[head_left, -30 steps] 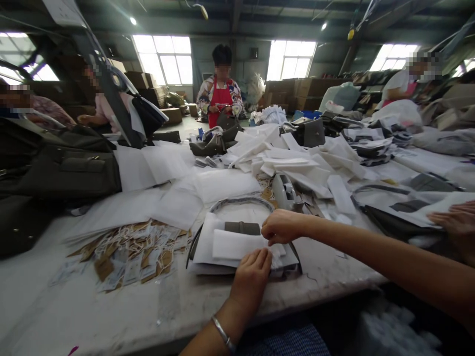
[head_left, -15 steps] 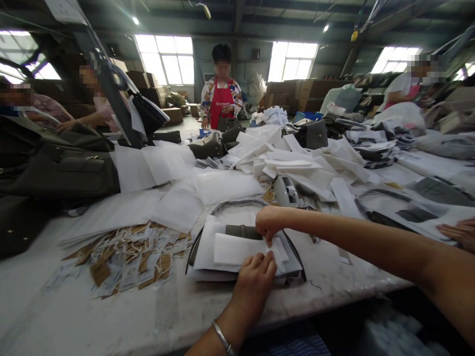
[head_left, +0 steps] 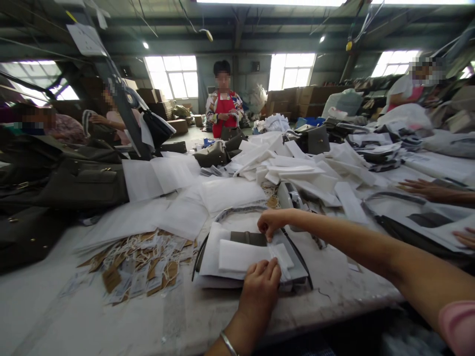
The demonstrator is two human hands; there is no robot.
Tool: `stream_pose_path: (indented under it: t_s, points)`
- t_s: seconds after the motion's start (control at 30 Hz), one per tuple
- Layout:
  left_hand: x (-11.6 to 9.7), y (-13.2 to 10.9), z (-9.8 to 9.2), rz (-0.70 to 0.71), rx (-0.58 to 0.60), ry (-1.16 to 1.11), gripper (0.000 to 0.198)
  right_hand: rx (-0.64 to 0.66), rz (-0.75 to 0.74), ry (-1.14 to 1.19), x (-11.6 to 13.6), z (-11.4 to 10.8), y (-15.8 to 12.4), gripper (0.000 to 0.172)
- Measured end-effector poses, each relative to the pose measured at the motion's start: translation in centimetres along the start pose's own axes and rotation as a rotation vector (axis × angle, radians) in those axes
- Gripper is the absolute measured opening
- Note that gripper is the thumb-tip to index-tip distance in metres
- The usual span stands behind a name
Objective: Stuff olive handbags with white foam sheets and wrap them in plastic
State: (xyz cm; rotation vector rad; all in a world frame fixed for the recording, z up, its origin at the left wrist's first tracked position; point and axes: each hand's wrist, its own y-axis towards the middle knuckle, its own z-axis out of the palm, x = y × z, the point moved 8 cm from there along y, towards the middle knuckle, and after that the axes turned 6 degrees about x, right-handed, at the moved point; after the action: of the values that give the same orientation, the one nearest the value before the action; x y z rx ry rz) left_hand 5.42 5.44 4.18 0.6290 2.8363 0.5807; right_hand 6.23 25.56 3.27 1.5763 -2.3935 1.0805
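At 6 o'clock in the head view, I have a dark bag [head_left: 248, 239] lying on the pale table [head_left: 137, 329], handle [head_left: 237, 212] arched toward 12. A white sheet [head_left: 213, 264] covers much of its upper face; a folded white strip [head_left: 237, 256] lies across that.

Left hand [head_left: 261, 284]: in from 6 o'clock, fingers bent and side by side, tips at the strip. Whether they grip it, I can't tell. Right hand [head_left: 270, 225]: in from 4 o'clock, fingers curled, tips down at the bag's dark flap; I can't make out whether they pinch anything.

Around it, I log a heap of stringed tags [head_left: 148, 272] at 8 o'clock, dark bags [head_left: 85, 183] at 9, a pile of white pieces [head_left: 297, 163] between 2 and 3. A co-worker in a red apron [head_left: 224, 106] stands at 12; another person's hand [head_left: 434, 190] shows far out at 3.
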Motion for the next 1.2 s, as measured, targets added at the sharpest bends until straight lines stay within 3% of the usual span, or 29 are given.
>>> stream_pose_path:
  t_s: [0.1, 0.27, 0.33, 0.47, 0.53, 0.7, 0.9, 1.07, 1.2]
  points:
    - [0.1, 0.0, 0.0, -0.003, -0.001, 0.000, 0.026, -0.111, 0.018, 0.049, -1.0, -0.2, -0.8, 0.049]
    - [-0.1, -0.1, -0.4, 0.015, -0.022, 0.001, 0.029, -0.395, 0.114, 0.026, -1.4, -1.6, -4.3, 0.033]
    - [-0.1, -0.1, -0.5, 0.010, -0.032, -0.001, 0.027, -0.398, 0.110, 0.022, -0.4, -0.6, -5.4, 0.038]
    - [-0.2, -0.3, -0.5, 0.004, -0.075, -0.009, 0.027, -0.301, 0.139, 0.025, 0.9, 2.8, -5.6, 0.076]
    - [-0.2, -0.5, -0.5, -0.001, -0.095, -0.018, 0.028, -0.278, 0.175, 0.044, 0.7, 3.7, -5.1, 0.084]
    - [-0.2, -1.0, -0.3, 0.010, -0.155, -0.041, 0.032, -0.266, 0.246, 0.150, -1.1, 3.7, -3.6, 0.049]
    - [-0.3, -1.6, -0.1, 0.056, -0.137, 0.003, 0.040, -0.318, 0.228, 0.226, -1.2, 3.7, -3.6, 0.038]
    - [-0.3, -2.1, -0.1, 0.105, -0.084, 0.022, 0.042, -0.456, 0.225, 0.231, -1.0, 3.5, -4.1, 0.032]
    - [-0.4, -2.2, -0.5, 0.129, -0.066, 0.012, 0.043, -0.681, 0.215, 0.191, 0.9, 2.7, -6.7, 0.028]
